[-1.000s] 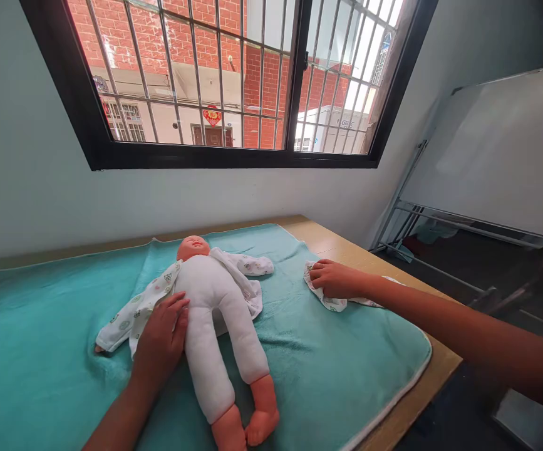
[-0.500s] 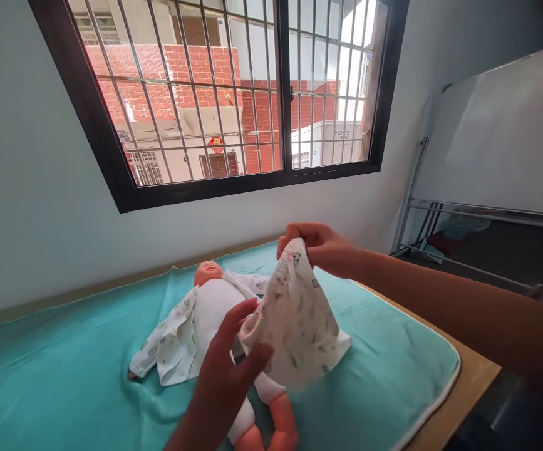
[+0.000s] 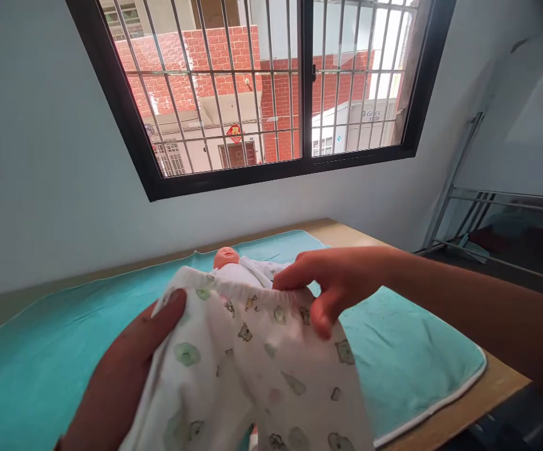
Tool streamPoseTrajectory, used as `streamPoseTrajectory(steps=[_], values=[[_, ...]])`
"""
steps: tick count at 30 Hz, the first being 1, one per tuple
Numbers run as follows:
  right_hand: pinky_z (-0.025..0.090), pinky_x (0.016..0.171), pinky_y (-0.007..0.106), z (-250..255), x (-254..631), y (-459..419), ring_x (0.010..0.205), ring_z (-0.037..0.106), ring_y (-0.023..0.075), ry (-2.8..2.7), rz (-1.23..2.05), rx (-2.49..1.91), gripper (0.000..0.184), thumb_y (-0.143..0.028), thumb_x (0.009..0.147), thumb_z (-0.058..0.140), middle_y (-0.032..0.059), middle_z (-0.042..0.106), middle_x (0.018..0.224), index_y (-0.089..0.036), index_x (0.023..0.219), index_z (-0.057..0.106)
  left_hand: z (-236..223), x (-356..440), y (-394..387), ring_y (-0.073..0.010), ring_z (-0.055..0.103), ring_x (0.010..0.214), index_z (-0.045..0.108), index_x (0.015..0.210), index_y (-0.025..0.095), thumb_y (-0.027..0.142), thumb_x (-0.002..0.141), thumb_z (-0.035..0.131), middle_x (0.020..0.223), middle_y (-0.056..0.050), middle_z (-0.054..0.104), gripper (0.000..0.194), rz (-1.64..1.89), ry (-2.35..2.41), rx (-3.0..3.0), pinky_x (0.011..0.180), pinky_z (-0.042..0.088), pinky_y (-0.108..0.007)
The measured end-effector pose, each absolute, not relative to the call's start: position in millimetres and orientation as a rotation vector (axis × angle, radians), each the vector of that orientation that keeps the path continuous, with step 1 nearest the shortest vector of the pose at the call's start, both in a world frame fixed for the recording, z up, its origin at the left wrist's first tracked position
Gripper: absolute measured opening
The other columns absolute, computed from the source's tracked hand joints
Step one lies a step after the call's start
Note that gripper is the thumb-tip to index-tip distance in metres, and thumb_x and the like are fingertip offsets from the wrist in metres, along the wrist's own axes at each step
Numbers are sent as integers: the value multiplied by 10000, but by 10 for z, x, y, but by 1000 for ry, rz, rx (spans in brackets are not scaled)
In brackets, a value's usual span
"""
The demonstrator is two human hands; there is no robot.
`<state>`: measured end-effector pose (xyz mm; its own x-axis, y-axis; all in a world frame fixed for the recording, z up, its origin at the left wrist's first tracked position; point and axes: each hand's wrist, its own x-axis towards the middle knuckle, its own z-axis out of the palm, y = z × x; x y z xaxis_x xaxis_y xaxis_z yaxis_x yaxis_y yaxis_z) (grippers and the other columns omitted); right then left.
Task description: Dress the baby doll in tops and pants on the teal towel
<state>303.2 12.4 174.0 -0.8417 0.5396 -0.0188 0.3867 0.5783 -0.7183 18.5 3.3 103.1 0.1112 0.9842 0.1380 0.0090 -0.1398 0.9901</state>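
Observation:
White baby pants (image 3: 257, 351) with a green and brown animal print hang upright close in front of me, elastic waistband at the top. My left hand (image 3: 134, 351) is closed on their left side, thumb over the front and the other fingers hidden behind the cloth. At the right part of the waistband my right hand (image 3: 332, 275) grips, fingertips over the top edge and thumb in front. Behind the pants lies a baby doll (image 3: 227, 257) on its back; its head and part of a white printed top show, while the pants hide most of its body.
A turquoise padded mat (image 3: 416, 363) with white edging covers much of the wooden table (image 3: 501, 376). Beyond it are a wall and a barred window (image 3: 271, 94). A whiteboard on a metal stand (image 3: 449, 188) stands at the right.
The pants have come closer and turned, from held sideways to front facing me with the waistband spread level. My left hand has moved left and closed on their side. The view has shifted slightly.

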Motion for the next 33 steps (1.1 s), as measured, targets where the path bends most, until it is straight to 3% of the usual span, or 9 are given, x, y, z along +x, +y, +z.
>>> streamPoseTrajectory(steps=[3, 6, 10, 13, 19, 22, 26, 29, 33], values=[[344, 552, 202, 1344, 2846, 129, 596, 379, 82, -2649, 964, -783, 395, -471, 753, 711, -59, 400, 576, -168, 602, 507, 831, 324, -140, -269, 677, 827, 634, 1148, 237, 530, 773, 649, 982, -79, 720, 477, 1201, 1278, 1505, 607, 527, -325], [356, 567, 204, 1030, 2682, 133, 603, 392, 78, -2511, 1051, -678, 338, -409, 789, 674, -55, 420, 601, -162, 618, 520, 682, 522, -303, -283, 636, 990, 642, 1095, 271, 443, 664, 762, 1128, -62, 677, 479, 1173, 1287, 1705, 777, 514, -334], [312, 486, 186, 842, 2587, 186, 561, 363, 62, -2208, 1344, -699, 286, -352, 771, 683, -69, 382, 580, -146, 646, 528, 597, 715, -426, -215, 610, 799, 646, 801, 230, 338, 632, 777, 786, -5, 666, 240, 978, 1276, 1510, 648, 467, -259], [325, 469, 160, 732, 2583, 217, 553, 382, 52, -2049, 1611, -679, 294, -322, 716, 739, -77, 404, 578, -142, 647, 517, 554, 706, -433, -155, 548, 655, 531, 602, 193, 417, 570, 814, 662, 16, 582, 362, 968, 1125, 1224, 574, 444, -236], [521, 680, 223, 351, 2412, 62, 751, 617, 161, -2283, 2326, -283, 457, -349, 504, 878, -33, 639, 745, -154, 854, 659, 510, 627, -334, -89, 465, 528, 436, 646, 203, 540, 607, 786, 639, 49, 528, 487, 1118, 1059, 905, 504, 429, -203], [502, 736, 202, 286, 2437, 105, 830, 629, 172, -2467, 2105, -259, 384, -359, 566, 856, -24, 667, 782, -150, 839, 685, 429, 615, -296, -70, 371, 474, 396, 658, 205, 585, 672, 721, 552, 74, 422, 500, 1007, 1042, 994, 442, 335, -168], [480, 714, 195, 330, 2743, 460, 768, 612, 140, -2470, 1708, -548, 325, -393, 736, 747, -10, 663, 781, -102, 878, 715, 315, 628, -307, -101, 408, 583, 561, 760, 184, 506, 645, 760, 628, 50, 478, 396, 641, 980, 1384, 513, 343, -184], [477, 745, 202, 339, 2903, 673, 814, 616, 146, -2568, 1672, -523, 358, -398, 701, 779, -3, 677, 844, -108, 901, 716, 309, 698, -315, -124, 434, 657, 636, 772, 171, 426, 704, 727, 702, 31, 538, 279, 444, 1006, 1607, 571, 346, -202], [488, 686, 213, 367, 2860, 604, 769, 624, 152, -2705, 1752, -640, 404, -417, 636, 817, -5, 682, 813, -123, 891, 709, 359, 797, -260, -154, 496, 704, 698, 822, 165, 452, 830, 599, 751, -2, 617, 304, 566, 1067, 1622, 612, 372, -221]])
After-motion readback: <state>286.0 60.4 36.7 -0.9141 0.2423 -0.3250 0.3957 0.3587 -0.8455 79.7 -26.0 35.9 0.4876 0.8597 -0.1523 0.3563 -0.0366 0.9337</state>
